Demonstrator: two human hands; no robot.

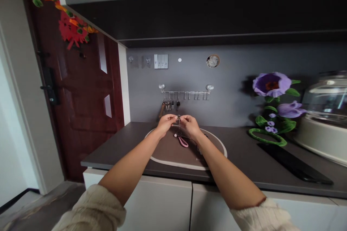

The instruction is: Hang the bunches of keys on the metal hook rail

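Fingertips (173, 117) of the left hand (165, 125) and of the right hand (191, 125) meet in the head view at a small metal ring (179, 117), which both hands seem to pinch from opposite sides. The ring is held up above the brown mat (168, 151) on the counter (121, 144), just in front of the hook rack (187, 92) with its hanging keys (169, 105). Something thin hangs below the ring; whether it joins the pink strap (183, 141) lower down, I cannot tell. For work this fine, it would likely help to let one hand steady the ring while the other makes small turns, nails close to the metal, wrists level, and the strap clear of the fingers.
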